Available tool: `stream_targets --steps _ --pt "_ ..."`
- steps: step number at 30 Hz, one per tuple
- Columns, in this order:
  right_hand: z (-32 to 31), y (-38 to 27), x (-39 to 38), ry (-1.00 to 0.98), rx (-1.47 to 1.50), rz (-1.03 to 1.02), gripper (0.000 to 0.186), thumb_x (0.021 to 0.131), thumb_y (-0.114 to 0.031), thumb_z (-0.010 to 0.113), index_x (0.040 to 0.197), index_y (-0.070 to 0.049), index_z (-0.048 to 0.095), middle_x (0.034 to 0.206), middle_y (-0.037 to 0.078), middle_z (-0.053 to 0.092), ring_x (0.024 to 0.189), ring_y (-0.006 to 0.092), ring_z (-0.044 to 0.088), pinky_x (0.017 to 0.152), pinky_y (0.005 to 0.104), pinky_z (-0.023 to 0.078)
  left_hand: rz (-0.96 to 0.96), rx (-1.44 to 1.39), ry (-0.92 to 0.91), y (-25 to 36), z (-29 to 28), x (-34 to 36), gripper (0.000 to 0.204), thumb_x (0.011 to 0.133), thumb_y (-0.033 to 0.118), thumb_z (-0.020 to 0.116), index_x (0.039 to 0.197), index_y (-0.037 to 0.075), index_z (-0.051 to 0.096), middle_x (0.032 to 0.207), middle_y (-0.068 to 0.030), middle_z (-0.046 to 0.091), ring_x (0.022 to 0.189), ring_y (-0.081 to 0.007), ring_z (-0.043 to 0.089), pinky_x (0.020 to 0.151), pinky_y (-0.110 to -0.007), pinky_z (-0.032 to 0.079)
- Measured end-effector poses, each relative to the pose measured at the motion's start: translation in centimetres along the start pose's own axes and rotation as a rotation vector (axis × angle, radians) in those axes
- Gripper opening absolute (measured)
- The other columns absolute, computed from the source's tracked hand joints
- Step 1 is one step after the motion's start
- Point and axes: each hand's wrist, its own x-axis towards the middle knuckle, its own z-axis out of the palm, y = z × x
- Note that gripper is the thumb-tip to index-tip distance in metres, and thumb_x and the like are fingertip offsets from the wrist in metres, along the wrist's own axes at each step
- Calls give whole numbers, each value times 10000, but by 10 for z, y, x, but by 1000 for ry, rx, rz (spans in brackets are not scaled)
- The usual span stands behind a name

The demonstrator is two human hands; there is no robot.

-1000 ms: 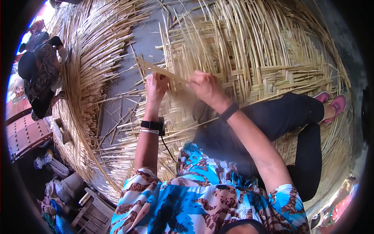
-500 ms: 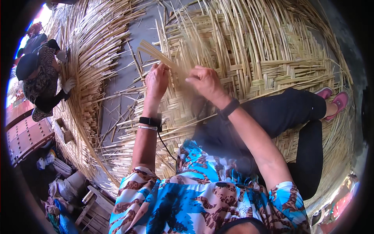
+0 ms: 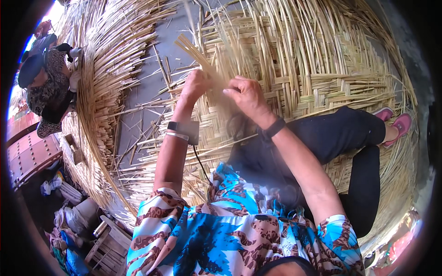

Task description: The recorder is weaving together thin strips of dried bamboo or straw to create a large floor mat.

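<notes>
A half-woven mat of pale flat reed strips (image 3: 285, 94) spreads beneath my arms, its far strips loose and unwoven. My left hand (image 3: 196, 85) is closed around a small bundle of reed strips (image 3: 192, 49), whose ends stick up and to the left past my fist. To its right, my right hand (image 3: 247, 95) has its fingers curled in a pinch. A smear of blurred strips lies between the two hands and reaches the right fingertips, so what those fingers hold is hard to make out. Both hands are above the mat's weave.
A second heap of strips (image 3: 103, 60) lies at the left, where another person (image 3: 48, 87) bends with gloved hands. Grey floor (image 3: 147, 87) with scattered scraps runs between. My dark-trousered leg (image 3: 331, 131) stretches right across the mat. A wooden stool (image 3: 108, 241) stands lower left.
My left hand has moved slightly right and up with the strips, its wrist turning. My right hand has barely shifted. The other person's gloved hand has moved up along the heap.
</notes>
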Motion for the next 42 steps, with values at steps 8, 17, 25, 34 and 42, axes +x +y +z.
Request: stream_targets --steps 8,17,25,34,42 --pt "8 8 9 45 -43 78 201 842 -216 643 723 -54 637 758 94 620 650 304 587 642 409 467 253 -497 137 -28 18 -51 194 797 183 740 915 33 712 954 -74 673 917 -144 620 814 -309 506" --pt "47 34 8 -94 -515 -250 227 951 -129 432 931 -114 657 959 65 680 905 228 640 980 495 367 84 -988 660 -73 22 -77 232 874 92 661 1102 57 686 1011 -40 716 851 -68 659 605 -198 437" --pt "27 9 5 -246 -391 -204 360 821 81 421 1135 2 580 960 214 615 814 381 627 788 444 509 -73 -1058 599 -98 46 -78 291 902 153 654 1184 84 632 906 -23 677 807 -86 655 564 -188 414" --pt "-58 -27 -25 54 442 195 326 971 -161 481 1229 24 551 1019 135 682 732 152 668 642 271 541 -225 -318 397 -78 -2 -89 323 880 227 637 1135 31 668 691 -96 686 625 -137 657 582 -263 510" --pt "-97 -67 -48 116 1631 344 458 983 -330 482 1319 -19 489 1219 147 576 926 180 595 735 309 495 -121 -914 277 -87 -34 -9 263 936 115 569 970 -144 597 824 -161 676 603 -107 596 484 -192 435"
